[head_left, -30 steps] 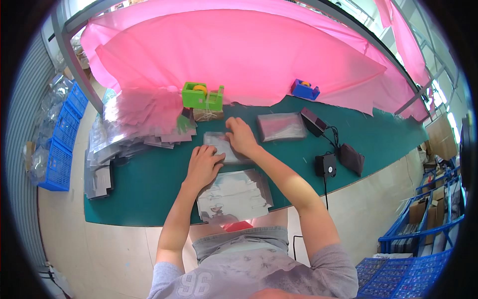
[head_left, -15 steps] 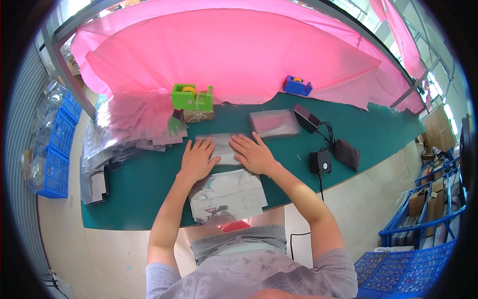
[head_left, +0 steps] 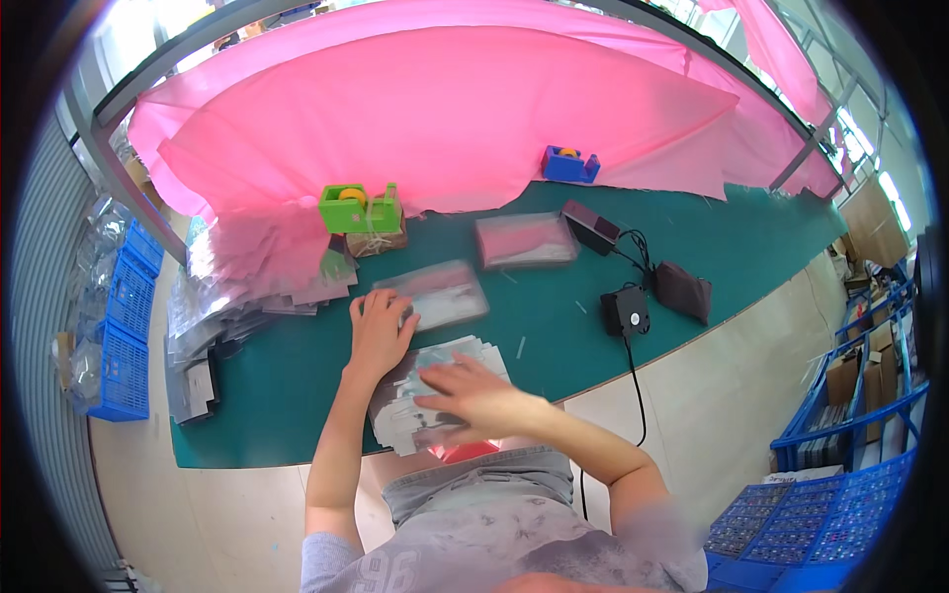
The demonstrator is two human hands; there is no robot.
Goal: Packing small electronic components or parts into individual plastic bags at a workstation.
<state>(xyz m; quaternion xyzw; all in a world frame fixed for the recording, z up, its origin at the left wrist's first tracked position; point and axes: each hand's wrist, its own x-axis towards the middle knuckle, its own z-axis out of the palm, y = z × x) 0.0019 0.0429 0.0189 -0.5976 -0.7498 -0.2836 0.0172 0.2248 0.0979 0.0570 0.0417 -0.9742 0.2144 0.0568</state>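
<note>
A stack of clear plastic sleeves (head_left: 447,299) lies on the green table before me, shiny and slightly tilted. At its left edge rests my left hand (head_left: 378,336), fingers apart and bent a little, touching the sleeves. Nearer the table's front edge is a pile of silver-white printed sheets (head_left: 400,410), its edges uneven. My right hand (head_left: 473,397) is over this pile with its fingers spread, somewhat blurred; whether it touches the top sheet is hard to tell. Neither hand grips anything visible.
Many plastic sleeves (head_left: 237,272) are heaped at left. Behind stand a green tape dispenser (head_left: 346,215) and a blue one (head_left: 563,166), before a pink cloth (head_left: 445,109). Another sleeve stack (head_left: 524,242), a black adapter (head_left: 626,310) with cord and a dark pouch (head_left: 682,294) lie to the right.
My right hand has left the sleeves and come back toward me over the printed sheets. My left hand has shifted slightly to the sleeves' left edge. The sheets' edges look more uneven.
</note>
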